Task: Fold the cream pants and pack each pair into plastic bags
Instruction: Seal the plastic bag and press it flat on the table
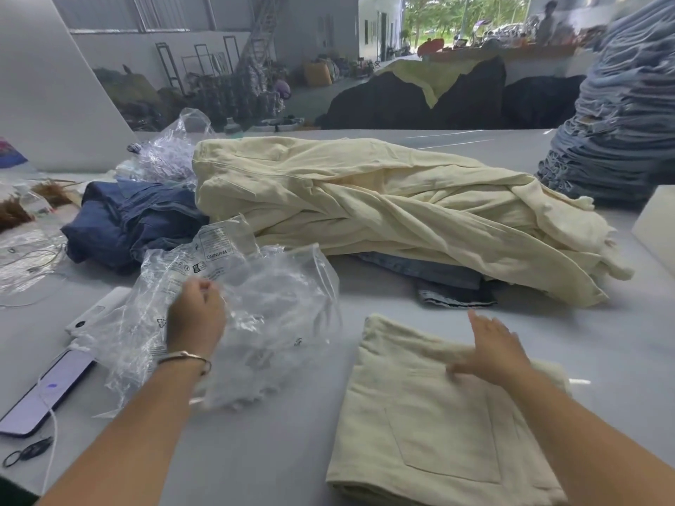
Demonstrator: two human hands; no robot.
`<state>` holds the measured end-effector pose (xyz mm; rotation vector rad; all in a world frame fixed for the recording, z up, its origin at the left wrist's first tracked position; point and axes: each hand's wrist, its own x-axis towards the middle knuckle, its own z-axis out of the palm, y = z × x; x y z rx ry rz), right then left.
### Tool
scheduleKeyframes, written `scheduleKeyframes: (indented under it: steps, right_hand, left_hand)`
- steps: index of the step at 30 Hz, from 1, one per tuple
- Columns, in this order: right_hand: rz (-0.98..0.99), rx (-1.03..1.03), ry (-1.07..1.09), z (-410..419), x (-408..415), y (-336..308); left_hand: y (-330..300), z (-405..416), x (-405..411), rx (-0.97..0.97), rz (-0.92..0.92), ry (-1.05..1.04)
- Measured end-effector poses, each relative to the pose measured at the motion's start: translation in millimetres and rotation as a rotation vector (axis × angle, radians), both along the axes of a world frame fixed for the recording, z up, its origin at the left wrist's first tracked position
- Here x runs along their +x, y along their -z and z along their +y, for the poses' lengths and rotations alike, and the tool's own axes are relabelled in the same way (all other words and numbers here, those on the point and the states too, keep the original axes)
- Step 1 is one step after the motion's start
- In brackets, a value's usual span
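A folded pair of cream pants (431, 425) lies on the grey table near its front edge, back pocket facing up. My right hand (493, 354) rests flat on its upper part, fingers spread. To the left, my left hand (195, 315) is closed on a crumpled clear plastic bag (263, 323) with printed warning text. Behind both, a loose heap of unfolded cream pants (383, 210) stretches across the middle of the table.
Dark blue garments (131, 220) lie at the left and jeans (445, 283) poke out under the cream heap. A tall stack of light denim (621, 115) stands at the far right. A phone (44, 392), a white device (96, 314), small scissors (27, 452) and more plastic bags (171, 151) sit at the left.
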<state>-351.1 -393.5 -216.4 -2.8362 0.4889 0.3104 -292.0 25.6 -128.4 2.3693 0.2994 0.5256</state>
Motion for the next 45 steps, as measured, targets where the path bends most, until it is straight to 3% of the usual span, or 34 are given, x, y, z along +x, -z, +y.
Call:
scheduleKeyframes:
  steps: [4, 6, 8, 13, 16, 19, 28, 30, 35, 37, 41, 44, 45]
  right_hand:
    - [0.157, 0.232, -0.052, -21, 19, 7]
    - [0.195, 0.211, -0.07, -22, 27, 8]
    - [0.284, 0.128, -0.11, -18, 34, 9]
    - [0.373, -0.064, -0.112, 10, 34, -10]
    - [0.125, -0.248, -0.178, 26, 6, -18]
    - [-0.088, -0.343, -0.212, 40, -30, -14]
    - [0.184, -0.289, -0.371, 84, -134, 11]
    - [0.075, -0.366, -0.396, 94, -147, 18]
    - [-0.471, -0.603, -0.372, 117, -184, 50]
    - [-0.566, -0.675, -0.383, 115, -187, 57]
    - [-0.311, -0.545, -0.482, 104, -176, 40]
    - [0.057, -0.35, -0.532, 87, -163, 16]
    - [0.083, -0.32, -0.502, 83, -157, 13]
  left_hand:
    - [-70, 11, 19, 0.095, -0.405, -0.039]
    - [-98, 1, 14, 0.146, -0.619, 0.073]
    - [-108, -21, 2, 0.177, -0.711, 0.268]
    - [-49, -74, -26, 0.408, -0.579, 0.536]
    - [-2, -81, -32, 0.443, -0.432, 0.568]
    - [29, -73, -25, 0.356, -0.34, 0.501]
    - [47, -56, 0, 0.186, -0.247, 0.3]
    - [46, -53, 4, 0.17, -0.244, 0.292]
    - [42, -48, 8, 0.157, -0.263, 0.275]
    - [43, -47, 6, 0.158, -0.26, 0.281]
    - [46, -48, 1, 0.163, -0.237, 0.308]
    - [46, -51, -3, 0.155, -0.218, 0.315]
    - [46, -51, -4, 0.155, -0.215, 0.318]
